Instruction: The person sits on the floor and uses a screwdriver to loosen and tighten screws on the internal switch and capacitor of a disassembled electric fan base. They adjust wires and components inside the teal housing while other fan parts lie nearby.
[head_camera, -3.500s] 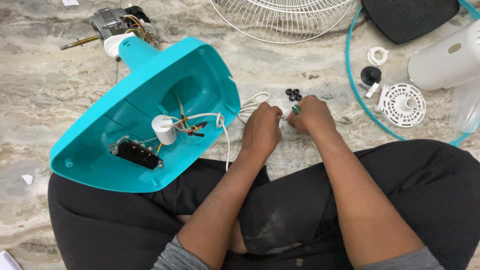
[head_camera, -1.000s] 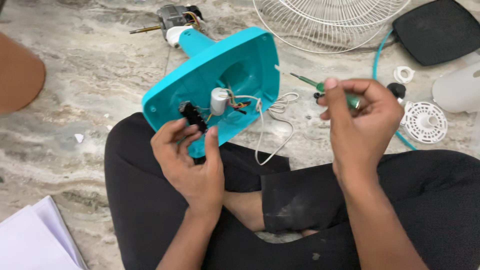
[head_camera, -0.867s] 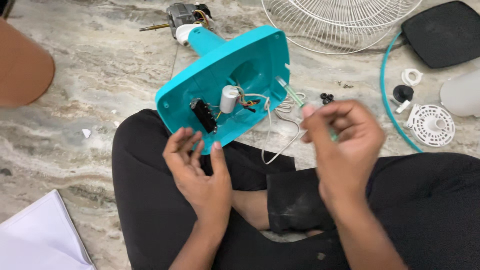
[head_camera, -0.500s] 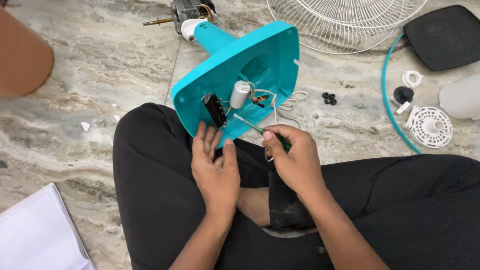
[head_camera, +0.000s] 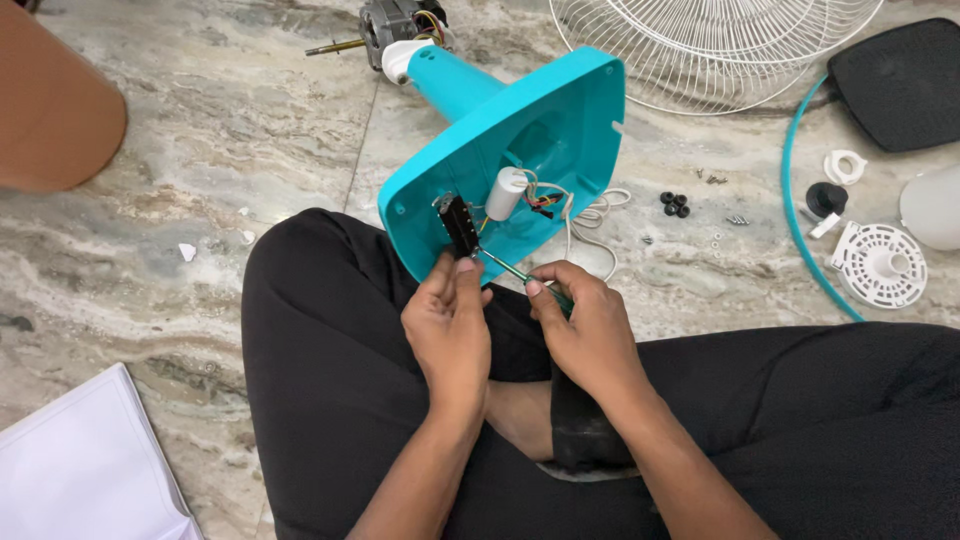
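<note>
A teal fan base (head_camera: 560, 120) lies tilted on the floor with its hollow underside toward me. Inside it sit a black switch block (head_camera: 458, 222), a white capacitor (head_camera: 505, 192) and coloured wires. My left hand (head_camera: 450, 325) rests at the base's lower rim, fingertips touching the switch block. My right hand (head_camera: 590, 330) grips a green-handled screwdriver (head_camera: 520, 272), whose tip points at the switch block. The fan motor (head_camera: 395, 22) with its shaft sticks out at the base's far end.
A white wire fan guard (head_camera: 700, 50) lies at the top. To the right are a dark cover (head_camera: 905, 80), a teal ring (head_camera: 795, 200), a white round vented part (head_camera: 880, 265), small black screws (head_camera: 675, 204). A brown object (head_camera: 55, 100) is left, white paper (head_camera: 85, 470) lower left.
My right hand brought the screwdriver down from mid-air to the switch block. My left hand moved up to the base's rim. The view shifted, so the base sits further right.
</note>
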